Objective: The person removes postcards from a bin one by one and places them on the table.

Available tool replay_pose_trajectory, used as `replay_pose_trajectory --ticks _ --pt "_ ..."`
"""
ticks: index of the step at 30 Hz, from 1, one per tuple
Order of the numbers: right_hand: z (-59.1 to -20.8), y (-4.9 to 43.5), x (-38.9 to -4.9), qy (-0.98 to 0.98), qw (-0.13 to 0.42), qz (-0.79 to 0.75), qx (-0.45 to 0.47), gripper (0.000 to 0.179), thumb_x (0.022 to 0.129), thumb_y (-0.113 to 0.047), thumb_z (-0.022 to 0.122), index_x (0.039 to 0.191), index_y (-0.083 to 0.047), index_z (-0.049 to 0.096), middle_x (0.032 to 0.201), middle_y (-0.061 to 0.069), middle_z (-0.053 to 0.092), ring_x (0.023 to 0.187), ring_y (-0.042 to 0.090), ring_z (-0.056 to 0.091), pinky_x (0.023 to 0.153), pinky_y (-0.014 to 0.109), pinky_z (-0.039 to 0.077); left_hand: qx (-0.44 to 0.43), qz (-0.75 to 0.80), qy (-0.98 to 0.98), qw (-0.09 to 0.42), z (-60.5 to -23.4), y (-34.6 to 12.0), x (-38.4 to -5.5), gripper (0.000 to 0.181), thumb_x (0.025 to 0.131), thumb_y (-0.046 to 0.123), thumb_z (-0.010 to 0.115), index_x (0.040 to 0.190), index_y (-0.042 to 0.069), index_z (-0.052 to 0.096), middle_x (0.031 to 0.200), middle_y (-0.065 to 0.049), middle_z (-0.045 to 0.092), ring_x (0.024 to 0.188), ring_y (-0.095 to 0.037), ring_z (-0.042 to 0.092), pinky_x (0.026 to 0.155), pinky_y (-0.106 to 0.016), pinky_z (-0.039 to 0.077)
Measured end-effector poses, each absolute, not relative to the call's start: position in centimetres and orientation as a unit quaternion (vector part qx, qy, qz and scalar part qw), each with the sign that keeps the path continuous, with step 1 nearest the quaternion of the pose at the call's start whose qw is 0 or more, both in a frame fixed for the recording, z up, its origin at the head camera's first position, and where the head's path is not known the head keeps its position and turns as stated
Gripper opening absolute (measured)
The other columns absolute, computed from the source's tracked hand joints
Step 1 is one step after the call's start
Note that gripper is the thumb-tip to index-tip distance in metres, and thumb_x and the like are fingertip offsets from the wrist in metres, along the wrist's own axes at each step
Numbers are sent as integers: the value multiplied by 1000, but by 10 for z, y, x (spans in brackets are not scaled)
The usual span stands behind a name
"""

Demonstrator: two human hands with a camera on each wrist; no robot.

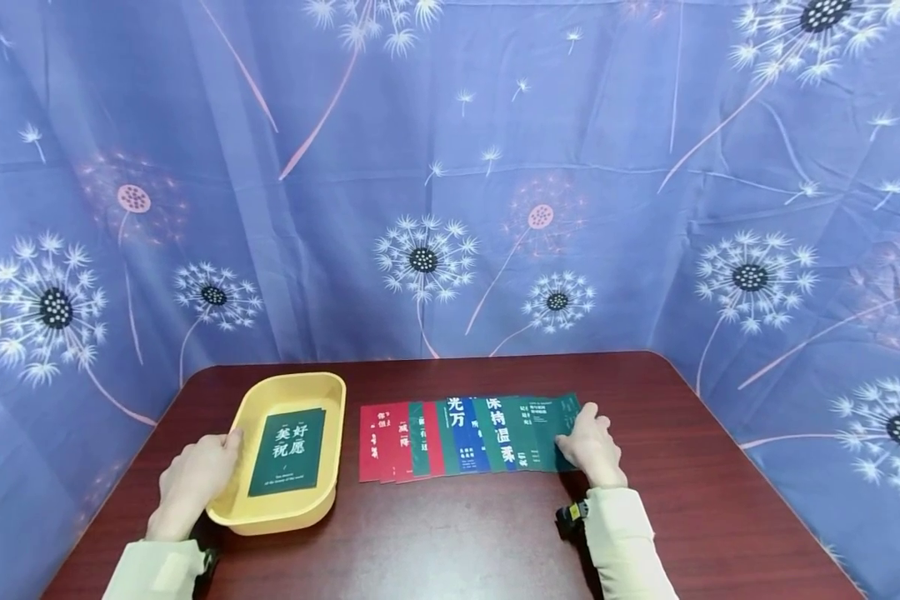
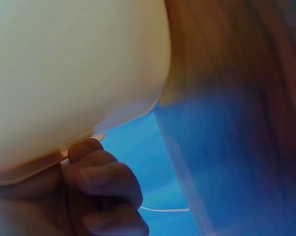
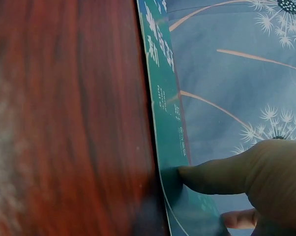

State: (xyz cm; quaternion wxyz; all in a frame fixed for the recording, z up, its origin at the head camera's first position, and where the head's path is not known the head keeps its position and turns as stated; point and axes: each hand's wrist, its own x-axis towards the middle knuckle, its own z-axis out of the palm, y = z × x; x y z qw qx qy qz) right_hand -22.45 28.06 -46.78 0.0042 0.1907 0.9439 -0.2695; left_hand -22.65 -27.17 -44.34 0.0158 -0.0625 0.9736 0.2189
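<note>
My left hand point(image 1: 198, 475) grips the left rim of a yellow plastic tray point(image 1: 328, 467); in the left wrist view its curled fingers point(image 2: 111, 179) show beneath the rim. Inside the tray lies a dark green card point(image 1: 288, 454) with white Chinese characters. To the right, a row of overlapping red, green and blue cards point(image 1: 465, 437) is fanned out across the table. At the row's right end my right hand point(image 1: 594, 446) pinches the last green card point(image 3: 175, 189), thumb on its face and a fingertip showing at its far edge. The other right fingers are mostly hidden.
The dark red wooden table point(image 1: 450, 542) has rounded back corners. Behind it hangs a blue curtain point(image 1: 435, 167) with a dandelion print, close to the table's back edge and around its sides. A dark wrist camera point(image 1: 572, 518) sits at the right cuff.
</note>
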Motion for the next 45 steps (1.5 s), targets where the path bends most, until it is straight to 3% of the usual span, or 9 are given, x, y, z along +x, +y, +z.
replay_pose_trajectory --ticks 11,20,27,32,38,45 --pt "-468 280 -223 949 16 -244 201 66 90 -25 68 128 12 29 119 39 35 109 52 40 86 65 31 -62 220 973 11 -446 -272 -225 61 103 51 22 87 10 64 88 -25 61 75 -37 59 55 -49 41" --pt "-466 259 -227 960 -49 -225 158 45 87 -13 59 122 7 40 121 37 36 113 53 33 85 71 24 -66 220 973 12 -445 -274 -224 61 103 51 22 83 11 63 88 -25 61 75 -37 59 55 -49 40" --pt "-434 190 -224 948 -174 -260 62 22 83 -13 64 101 -7 52 124 22 48 119 40 39 90 65 26 -61 215 975 -1 -445 -274 -226 63 103 51 22 98 7 67 93 -29 61 78 -41 60 55 -51 41" --pt "-423 133 -221 936 -224 -271 -34 24 81 -11 68 100 -9 54 120 16 52 119 35 44 92 61 30 -62 219 974 5 -448 -272 -226 60 104 51 23 89 10 65 89 -25 61 74 -37 60 54 -49 41" --pt "-425 73 -220 932 -230 -243 -139 28 86 -19 68 110 -9 57 119 13 55 116 31 49 94 54 37 -63 218 974 2 -446 -271 -224 58 103 50 23 79 12 60 85 -23 61 72 -35 59 54 -48 40" --pt "-433 6 -221 934 -214 -149 -244 29 94 -34 61 114 -13 63 119 6 59 119 25 51 94 44 42 -65 220 973 -3 -446 -270 -225 59 103 51 24 84 11 64 90 -26 62 75 -39 61 55 -50 41"
